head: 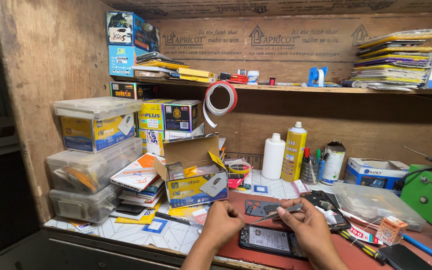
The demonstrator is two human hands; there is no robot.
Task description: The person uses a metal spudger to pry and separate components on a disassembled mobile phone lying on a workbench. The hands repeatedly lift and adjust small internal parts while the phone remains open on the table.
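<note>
We see opened phone [271, 240] flat on red mat [356, 250], near edge of bench, long axis running left-right. Left hand [222, 222] curled at phone's left end, fingertips pressing frame; whether anything sits pinched there, we cannot tell. Right hand [308, 225] closed on tweezers [276, 214], tips pointing left toward left hand, hovering just above phone's far edge. Phone lies directly below and between both hands; right hand nearer its middle. Screwdriver [358, 246] just right of phone; open cardboard box [193, 175] farther left.
</note>
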